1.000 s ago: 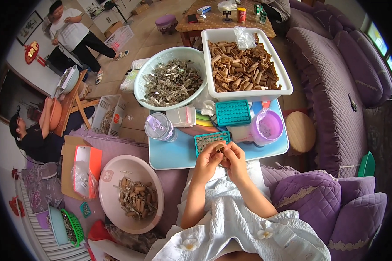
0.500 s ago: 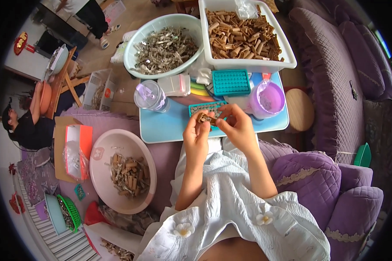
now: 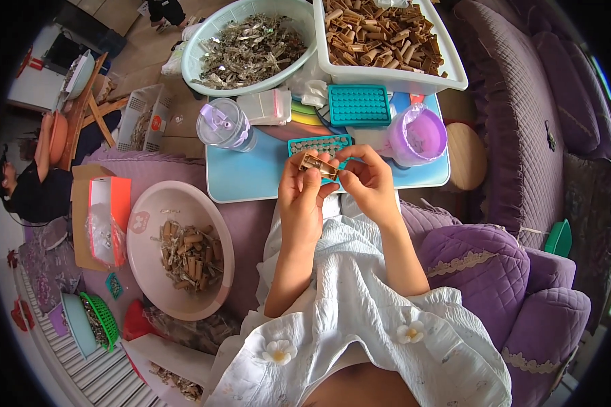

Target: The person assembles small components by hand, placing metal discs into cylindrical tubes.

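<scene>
A small brown half-round casing (image 3: 319, 165), with its shiny hollow side up, is held between the fingers and thumb of my left hand (image 3: 303, 198). My right hand (image 3: 372, 188) pinches at the casing's right end with thumb and forefinger; whether a smaller part sits between those fingertips is too small to tell. Just beyond both hands, partly covered by them, lies a teal tray (image 3: 317, 144) filled with rows of small grey round pieces. Behind it a second teal tray (image 3: 359, 106) with rows of pockets rests on the blue table (image 3: 251, 178).
A lidded clear cup (image 3: 224, 125) and purple lined bucket (image 3: 421, 139) flank the trays. Behind stand a pale basin of clear plastic pieces (image 3: 191, 57) and a white bin of brown casings (image 3: 394, 80). A pink basin (image 3: 142, 264) sits left; another person (image 3: 37, 193) works farther left.
The casing has turned so its hollow side shows more, and my left fingers have shifted around it. My right fingertips stay at its end. The whole view has tilted slightly.
</scene>
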A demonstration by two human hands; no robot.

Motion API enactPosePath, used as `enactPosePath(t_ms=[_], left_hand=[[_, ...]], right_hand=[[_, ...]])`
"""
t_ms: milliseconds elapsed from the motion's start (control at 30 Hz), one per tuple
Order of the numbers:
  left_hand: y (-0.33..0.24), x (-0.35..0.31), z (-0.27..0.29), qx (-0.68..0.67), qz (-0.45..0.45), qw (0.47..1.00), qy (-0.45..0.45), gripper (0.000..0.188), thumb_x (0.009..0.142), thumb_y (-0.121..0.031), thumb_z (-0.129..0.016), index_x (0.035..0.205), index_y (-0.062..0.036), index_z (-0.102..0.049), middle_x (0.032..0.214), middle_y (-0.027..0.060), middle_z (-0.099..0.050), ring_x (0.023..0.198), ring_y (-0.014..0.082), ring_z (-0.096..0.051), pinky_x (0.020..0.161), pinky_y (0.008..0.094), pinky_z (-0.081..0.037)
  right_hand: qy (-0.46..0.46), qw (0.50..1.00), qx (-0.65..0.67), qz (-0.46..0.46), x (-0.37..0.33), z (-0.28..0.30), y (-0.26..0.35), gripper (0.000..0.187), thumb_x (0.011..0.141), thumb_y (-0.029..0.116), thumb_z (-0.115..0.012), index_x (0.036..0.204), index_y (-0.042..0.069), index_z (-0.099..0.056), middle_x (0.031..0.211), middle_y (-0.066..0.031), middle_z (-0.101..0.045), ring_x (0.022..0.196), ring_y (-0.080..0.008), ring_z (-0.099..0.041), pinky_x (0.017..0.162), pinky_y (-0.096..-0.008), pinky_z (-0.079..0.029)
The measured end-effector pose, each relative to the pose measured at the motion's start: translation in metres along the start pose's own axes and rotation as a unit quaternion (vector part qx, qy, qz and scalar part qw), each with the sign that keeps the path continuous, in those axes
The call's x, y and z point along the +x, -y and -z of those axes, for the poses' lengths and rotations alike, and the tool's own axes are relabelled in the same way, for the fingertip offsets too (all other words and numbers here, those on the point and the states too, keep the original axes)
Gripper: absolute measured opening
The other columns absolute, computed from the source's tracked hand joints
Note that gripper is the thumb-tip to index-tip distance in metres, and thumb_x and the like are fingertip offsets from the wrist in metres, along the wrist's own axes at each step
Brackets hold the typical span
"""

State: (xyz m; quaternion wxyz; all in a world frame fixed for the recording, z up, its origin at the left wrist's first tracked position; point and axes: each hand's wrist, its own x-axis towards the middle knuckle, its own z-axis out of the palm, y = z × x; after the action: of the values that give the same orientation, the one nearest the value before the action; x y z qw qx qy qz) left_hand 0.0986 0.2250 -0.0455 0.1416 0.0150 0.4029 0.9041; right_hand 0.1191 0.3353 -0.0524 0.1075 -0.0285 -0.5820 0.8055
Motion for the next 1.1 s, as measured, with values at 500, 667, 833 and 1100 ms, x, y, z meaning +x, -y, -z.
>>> enactPosePath(t_ms=[500, 667, 833, 1100], left_hand=[[0.004, 0.003, 0.016, -0.078, 0.036, 0.996, -0.020, 0.026, 0.084, -0.013, -0.047, 0.106, -0.0004, -0.044, 0.100, 0.0107, -0.054, 0.095, 0.0236, -0.053, 0.080, 0.0356, -0.047], [0.010, -0.006, 0.017, 0.043, -0.005, 0.998, -0.039, 0.027, 0.084, -0.010, -0.047, 0.109, -0.0012, -0.043, 0.098, 0.0110, -0.054, 0.091, 0.0193, -0.054, 0.077, 0.0305, -0.048], [0.015, -0.012, 0.030, 0.121, -0.006, 0.990, -0.072, 0.024, 0.083, -0.002, -0.046, 0.107, -0.0020, -0.047, 0.094, 0.0088, -0.055, 0.083, 0.0116, -0.053, 0.070, 0.0237, -0.048], [0.026, -0.004, 0.061, 0.149, 0.039, 0.983, -0.104, 0.027, 0.082, -0.003, -0.048, 0.109, -0.0010, -0.047, 0.093, 0.0099, -0.055, 0.081, 0.0145, -0.056, 0.071, 0.0260, -0.049]], right_hand=[[0.061, 0.985, -0.160, 0.024, 0.005, 0.003, -0.017, 0.029, 0.071, -0.007, -0.050, 0.099, 0.000, -0.047, 0.089, -0.0076, -0.054, 0.083, -0.0143, -0.056, 0.070, -0.0251, -0.046], [-0.048, 0.994, -0.078, -0.056, -0.005, -0.007, -0.016, 0.022, 0.069, -0.002, -0.054, 0.091, -0.003, -0.050, 0.086, -0.0089, -0.055, 0.076, -0.0141, -0.057, 0.071, -0.0257, -0.046], [0.005, 0.979, -0.200, -0.044, -0.006, -0.021, -0.018, 0.019, 0.072, 0.004, -0.057, 0.088, -0.004, -0.052, 0.073, -0.0101, -0.059, 0.067, -0.0172, -0.060, 0.061, -0.0275, -0.048], [0.038, 0.971, -0.216, -0.091, -0.003, -0.015, -0.054, 0.016, 0.073, 0.004, -0.056, 0.088, -0.001, -0.053, 0.072, -0.0131, -0.059, 0.065, -0.0220, -0.059, 0.057, -0.0286, -0.046]])
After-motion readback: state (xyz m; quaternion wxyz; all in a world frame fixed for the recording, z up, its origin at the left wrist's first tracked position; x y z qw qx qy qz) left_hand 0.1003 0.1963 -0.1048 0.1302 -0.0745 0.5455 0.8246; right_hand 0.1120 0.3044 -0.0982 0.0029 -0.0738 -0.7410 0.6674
